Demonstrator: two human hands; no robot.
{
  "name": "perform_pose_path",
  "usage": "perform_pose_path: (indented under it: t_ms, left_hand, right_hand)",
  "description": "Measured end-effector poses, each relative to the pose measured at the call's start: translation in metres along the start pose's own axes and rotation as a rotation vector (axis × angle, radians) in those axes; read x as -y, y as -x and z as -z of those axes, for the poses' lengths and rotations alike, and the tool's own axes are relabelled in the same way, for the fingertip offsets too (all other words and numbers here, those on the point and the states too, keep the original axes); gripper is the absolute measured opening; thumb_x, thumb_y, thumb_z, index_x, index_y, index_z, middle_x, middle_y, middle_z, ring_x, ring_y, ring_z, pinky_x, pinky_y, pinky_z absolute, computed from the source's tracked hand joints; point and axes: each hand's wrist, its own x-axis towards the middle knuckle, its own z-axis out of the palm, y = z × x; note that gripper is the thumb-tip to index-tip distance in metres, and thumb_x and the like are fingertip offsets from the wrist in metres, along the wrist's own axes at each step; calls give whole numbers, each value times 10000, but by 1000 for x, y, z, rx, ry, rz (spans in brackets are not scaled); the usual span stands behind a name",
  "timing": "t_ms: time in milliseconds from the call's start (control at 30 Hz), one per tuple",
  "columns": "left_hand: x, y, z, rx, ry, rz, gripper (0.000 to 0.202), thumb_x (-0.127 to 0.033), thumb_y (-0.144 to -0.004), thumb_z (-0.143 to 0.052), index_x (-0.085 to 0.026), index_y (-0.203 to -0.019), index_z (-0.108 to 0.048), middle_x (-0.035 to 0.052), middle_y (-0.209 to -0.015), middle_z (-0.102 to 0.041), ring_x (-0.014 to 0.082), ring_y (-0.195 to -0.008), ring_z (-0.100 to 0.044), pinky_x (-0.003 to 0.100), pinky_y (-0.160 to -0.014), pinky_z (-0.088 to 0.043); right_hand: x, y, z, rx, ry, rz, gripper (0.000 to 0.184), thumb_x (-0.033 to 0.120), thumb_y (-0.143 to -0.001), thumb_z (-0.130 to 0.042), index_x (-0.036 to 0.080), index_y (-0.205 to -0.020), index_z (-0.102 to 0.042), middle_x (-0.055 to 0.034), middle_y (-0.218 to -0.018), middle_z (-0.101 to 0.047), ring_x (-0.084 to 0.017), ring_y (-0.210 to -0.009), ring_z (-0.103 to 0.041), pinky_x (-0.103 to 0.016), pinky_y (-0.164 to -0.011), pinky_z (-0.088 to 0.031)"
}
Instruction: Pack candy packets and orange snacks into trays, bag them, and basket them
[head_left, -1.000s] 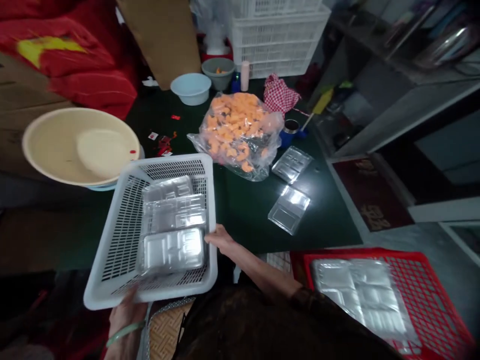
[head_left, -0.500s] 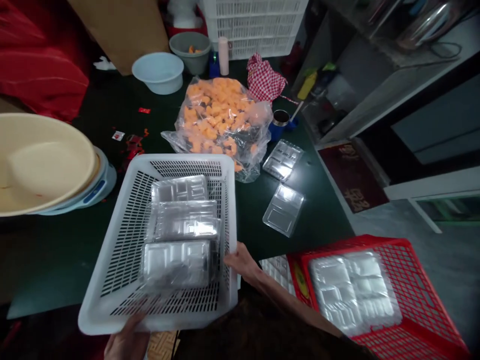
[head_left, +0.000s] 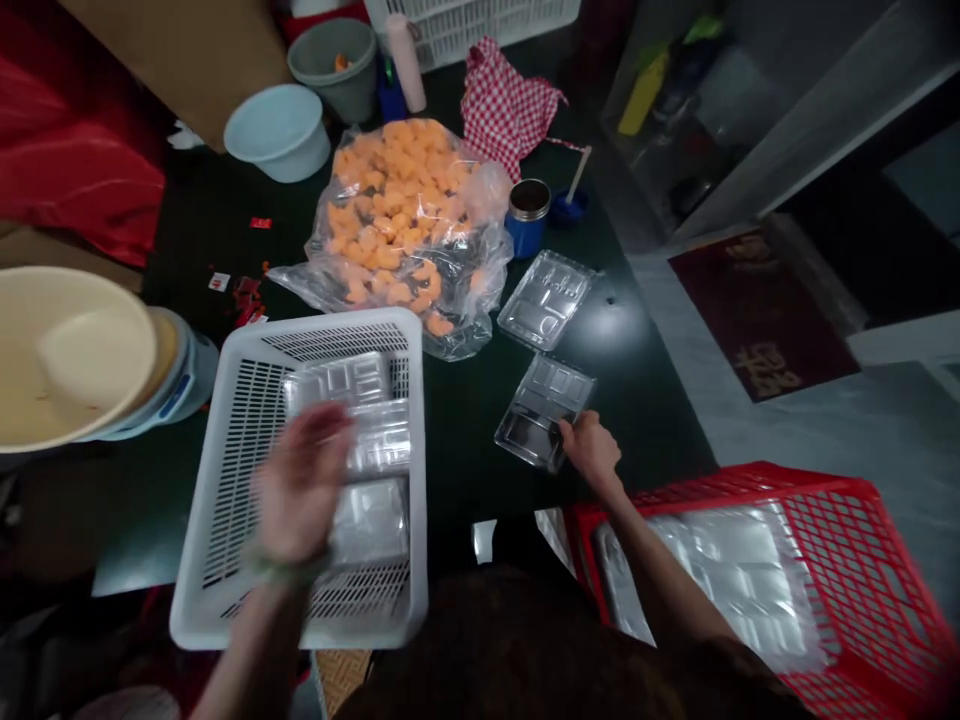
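Note:
My right hand (head_left: 592, 450) pinches the lower right edge of a clear plastic tray (head_left: 546, 408), which lies on the dark green table with moulded compartments showing. Just beyond it lies a second clear plastic tray (head_left: 546, 298). My left hand (head_left: 304, 480), smeared by motion, is over the white plastic basket (head_left: 417, 450); its finger shape is unclear. Inside the basket sit several stacks of clear trays (head_left: 371, 520), partly hidden by that hand. At the lower right, a red crate (head_left: 862, 560) holds more clear trays (head_left: 750, 570) in a plastic wrap, with my right forearm across its near corner.
A clear bag of orange curved pieces (head_left: 405, 220) lies behind the basket. Nearby are a blue cup (head_left: 527, 225), a checked cloth (head_left: 502, 110), a pink bottle (head_left: 405, 65), a light blue basin (head_left: 277, 135) and a grey bucket (head_left: 337, 80). A cream basin (head_left: 67, 350) stands left.
Both hands have let go of the white basket, which now sits slightly further left in view. My right hand has moved right onto the nearer tray; my left hand has risen over the basket.

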Motion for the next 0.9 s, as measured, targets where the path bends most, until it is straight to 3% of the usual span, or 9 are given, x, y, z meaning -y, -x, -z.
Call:
perform_pose_path:
  t_ms: [167, 233, 300, 400, 567, 667, 733, 800, 900]
  left_hand:
    - [1, -53, -172, 296, -470, 302, 595, -137, -726, -573, -41, -1291, -415, 203, -1137, -581, 266, -1015, -587, 363, -864, -461]
    - [12, -58, -212, 325, -527, 336, 587, -115, -678, -602, -23, -1239, -457, 205, -1044, -614, 283, -968, -602, 359, -818, -462]
    - [21, -56, -228, 339, -532, 338, 438, -138, -672, -610, -61, -1100, -558, 145, -908, -647, 261, -888, -616, 332, -758, -465]
    - [24, -47, -226, 382, -498, 310, 100, -183, -717, -570, -129, -779, -627, 43, -726, -632, 188, -765, -605, 265, -682, -453]
    - [21, -29, -210, 366, -452, 295, 197, -178, -798, -444, -127, -722, -618, 32, -683, -614, 162, -714, -596, 238, -636, -450]
    - [21, -16, -197, 281, -493, 302, 280, -149, -792, -433, -59, -999, -597, 133, -915, -626, 240, -917, -588, 325, -793, -458]
    - [19, -5, -184, 219, -526, 252, 489, -152, -746, -508, -29, -1218, -468, 204, -1172, -522, 304, -1128, -478, 403, -933, -395]
    - [16, 5, -169, 198, -511, 128, 633, -151, -709, -553, -58, -1310, -376, 198, -1303, -411, 303, -1228, -377, 429, -1016, -328]
    - [12, 17, -146, 271, -365, 1, 552, -134, -711, -531, -116, -1255, -440, 143, -1245, -466, 227, -1148, -454, 371, -975, -401]
  right_hand:
    - [-14, -21, -13, 27, -53, 21, 217, 269, -862, -419, 144, -962, -567, -143, -816, -645, -266, -773, -629, -333, -640, -406]
    - [-19, -22, -19, -4, -105, 44, 234, 236, -862, -396, 149, -1017, -550, -126, -836, -645, -230, -752, -618, -305, -635, -389]
    - [-26, -22, -23, -27, -166, 86, 262, 212, -849, -391, 144, -1060, -532, -107, -837, -647, -205, -732, -606, -289, -639, -381]
    - [-41, -21, -23, -17, -273, 169, 288, 222, -812, -416, 135, -1062, -530, -67, -761, -646, -187, -671, -596, -277, -623, -397]
    - [-37, -38, -2, -87, -391, 151, 371, 303, -824, -376, 104, -1106, -514, -114, -837, -662, -214, -740, -618, -311, -669, -451]
    - [3, -69, 13, -112, -384, 106, 351, 312, -844, -386, 120, -1091, -543, -142, -922, -662, -239, -843, -627, -339, -741, -458]
    - [38, -94, 19, -101, -365, 66, 310, 311, -839, -437, 123, -1039, -581, -160, -928, -662, -268, -897, -626, -364, -764, -460]
    - [70, -115, 21, -89, -354, 3, 272, 298, -818, -509, 108, -988, -604, -189, -937, -654, -291, -925, -622, -386, -768, -468]
    - [97, -132, 22, -70, -376, -87, 257, 285, -808, -585, 97, -982, -604, -178, -1004, -634, -265, -945, -613, -404, -793, -478]
